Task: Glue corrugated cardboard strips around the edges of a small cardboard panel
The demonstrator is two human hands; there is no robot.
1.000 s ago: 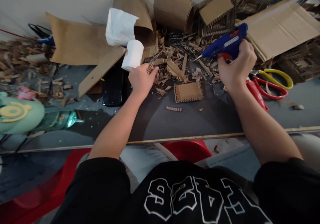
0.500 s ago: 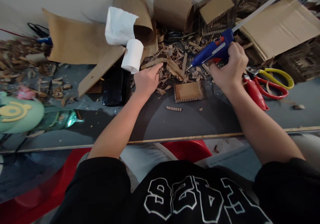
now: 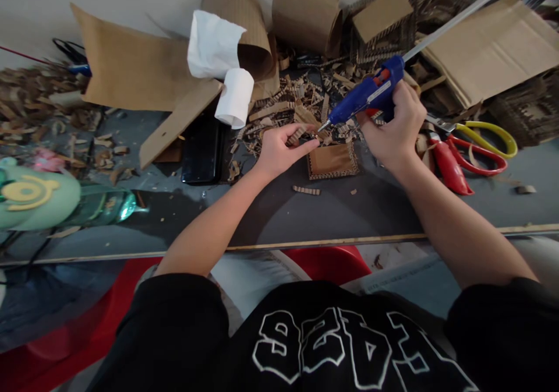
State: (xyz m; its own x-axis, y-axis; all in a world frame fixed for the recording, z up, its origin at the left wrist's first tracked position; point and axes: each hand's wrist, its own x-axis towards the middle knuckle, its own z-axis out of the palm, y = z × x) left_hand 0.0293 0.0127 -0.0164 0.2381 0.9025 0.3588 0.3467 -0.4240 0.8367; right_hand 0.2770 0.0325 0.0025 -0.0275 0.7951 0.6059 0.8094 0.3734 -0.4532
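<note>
My right hand point(image 3: 399, 121) is wrapped round the handle of a blue hot glue gun point(image 3: 364, 96) with a long clear glue stick out of its back. The gun's metal nozzle points down and left, close to my left fingertips. Thumb and forefinger of my left hand point(image 3: 282, 152) pinch a small corrugated cardboard strip point(image 3: 297, 135), partly hidden by the fingers. Just right of that hand, a shallow rectangular cardboard piece with corrugated edging point(image 3: 332, 160) lies on the table. A loose corrugated strip point(image 3: 306, 190) lies in front of it.
Cardboard scraps point(image 3: 279, 102) heap behind my hands. To the right lie scissors point(image 3: 480, 141) with yellow and red handles. A white paper roll point(image 3: 234, 99), a black phone point(image 3: 201, 158) and a green bottle point(image 3: 102, 205) are leftward. Cardboard tubes point(image 3: 305, 16) stand along the wall.
My left hand has moved right and toward me from the scrap heap, now pinching a cardboard strip. The glue gun's nozzle has shifted slightly left and toward me, meeting the left fingertips.
</note>
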